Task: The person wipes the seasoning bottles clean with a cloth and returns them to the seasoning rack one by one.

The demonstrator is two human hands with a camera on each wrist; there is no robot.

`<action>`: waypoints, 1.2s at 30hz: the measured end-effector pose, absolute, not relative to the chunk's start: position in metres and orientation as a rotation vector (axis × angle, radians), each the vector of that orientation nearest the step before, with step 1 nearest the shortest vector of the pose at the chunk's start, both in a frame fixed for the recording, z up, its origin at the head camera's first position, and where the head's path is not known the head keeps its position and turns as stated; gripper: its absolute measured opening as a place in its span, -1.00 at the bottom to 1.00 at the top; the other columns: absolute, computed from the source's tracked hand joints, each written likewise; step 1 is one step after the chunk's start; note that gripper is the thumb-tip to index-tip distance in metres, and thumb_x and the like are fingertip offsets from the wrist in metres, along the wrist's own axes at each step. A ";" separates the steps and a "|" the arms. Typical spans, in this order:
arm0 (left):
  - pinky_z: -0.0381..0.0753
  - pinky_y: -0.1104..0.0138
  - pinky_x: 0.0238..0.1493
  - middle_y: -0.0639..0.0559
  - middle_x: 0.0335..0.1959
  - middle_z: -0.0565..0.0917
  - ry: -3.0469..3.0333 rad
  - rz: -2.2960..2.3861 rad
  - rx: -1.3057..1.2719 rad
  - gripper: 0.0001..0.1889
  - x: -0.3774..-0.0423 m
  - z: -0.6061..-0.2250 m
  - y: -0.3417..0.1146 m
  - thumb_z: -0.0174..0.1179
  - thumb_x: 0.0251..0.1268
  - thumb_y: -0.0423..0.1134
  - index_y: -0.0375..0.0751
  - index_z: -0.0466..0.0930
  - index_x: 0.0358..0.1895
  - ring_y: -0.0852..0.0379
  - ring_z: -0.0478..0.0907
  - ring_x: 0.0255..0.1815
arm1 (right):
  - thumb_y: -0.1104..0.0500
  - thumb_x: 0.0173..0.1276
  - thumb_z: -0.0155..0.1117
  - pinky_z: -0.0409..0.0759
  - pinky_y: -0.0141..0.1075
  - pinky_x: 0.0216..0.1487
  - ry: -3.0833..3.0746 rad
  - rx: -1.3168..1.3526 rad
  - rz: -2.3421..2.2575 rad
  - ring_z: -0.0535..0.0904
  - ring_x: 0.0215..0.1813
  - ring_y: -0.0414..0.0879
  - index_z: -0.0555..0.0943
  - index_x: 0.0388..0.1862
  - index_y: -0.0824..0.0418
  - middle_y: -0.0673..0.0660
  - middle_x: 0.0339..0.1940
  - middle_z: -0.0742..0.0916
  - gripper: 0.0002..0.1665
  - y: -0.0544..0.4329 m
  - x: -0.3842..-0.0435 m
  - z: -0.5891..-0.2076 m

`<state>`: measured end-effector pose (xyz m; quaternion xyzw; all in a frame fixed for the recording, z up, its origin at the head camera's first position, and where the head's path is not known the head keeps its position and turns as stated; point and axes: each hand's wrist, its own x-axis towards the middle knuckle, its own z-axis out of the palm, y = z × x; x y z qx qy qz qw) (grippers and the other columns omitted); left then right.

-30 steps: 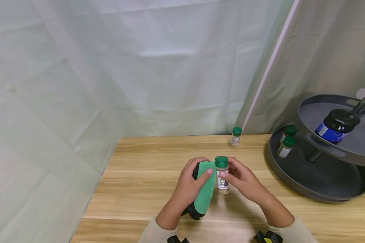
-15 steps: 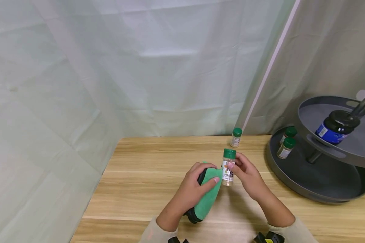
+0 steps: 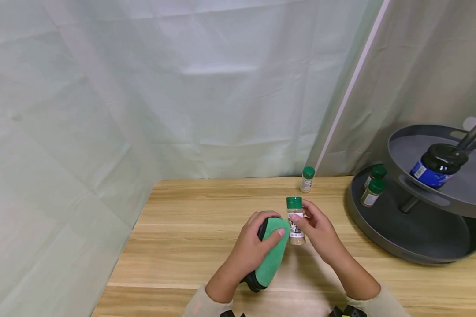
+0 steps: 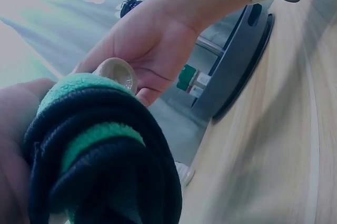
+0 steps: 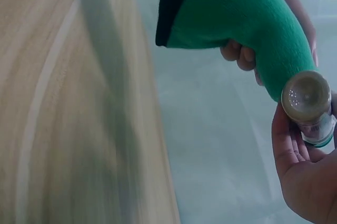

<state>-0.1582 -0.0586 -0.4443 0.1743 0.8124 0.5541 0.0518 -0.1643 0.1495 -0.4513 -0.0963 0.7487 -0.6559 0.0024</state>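
Observation:
In the head view my left hand (image 3: 255,242) grips a folded green cloth (image 3: 274,253) with black edging, thumb on its upper face. My right hand (image 3: 319,231) pinches a spice jar (image 3: 295,240) between thumb and fingers. The jar stands upright, with a green cap, a white printed label and pale powder inside. Its left side meets the cloth's far end. From the right wrist view, the jar's base (image 5: 305,98) shows against the green cloth (image 5: 242,19). The folded layers of the cloth (image 4: 100,108) fill the lower left of the left wrist view.
A two-tier dark grey round rack (image 3: 412,246) stands at the right. Two green-capped spice jars (image 3: 370,198) sit on its lower tier, and a dark jar with a blue label (image 3: 432,174) on the upper. Another spice jar (image 3: 307,182) stands near the wooden table's (image 3: 190,211) back edge.
Both hands have shifted away from the body and slightly right with the cloth and spice jar. In the last half second the jar has come slightly back left and down.

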 end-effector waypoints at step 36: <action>0.59 0.31 -0.10 0.14 0.03 0.52 2.452 1.668 0.591 -0.64 -0.154 -0.451 -0.051 0.22 0.39 0.17 0.31 0.53 0.19 0.16 0.53 -0.04 | 0.00 0.70 -0.43 0.56 -0.26 -0.29 2.293 -0.258 -2.109 0.53 -0.26 -0.14 0.26 0.44 0.17 0.17 -0.18 0.52 -0.48 0.140 -0.154 -0.449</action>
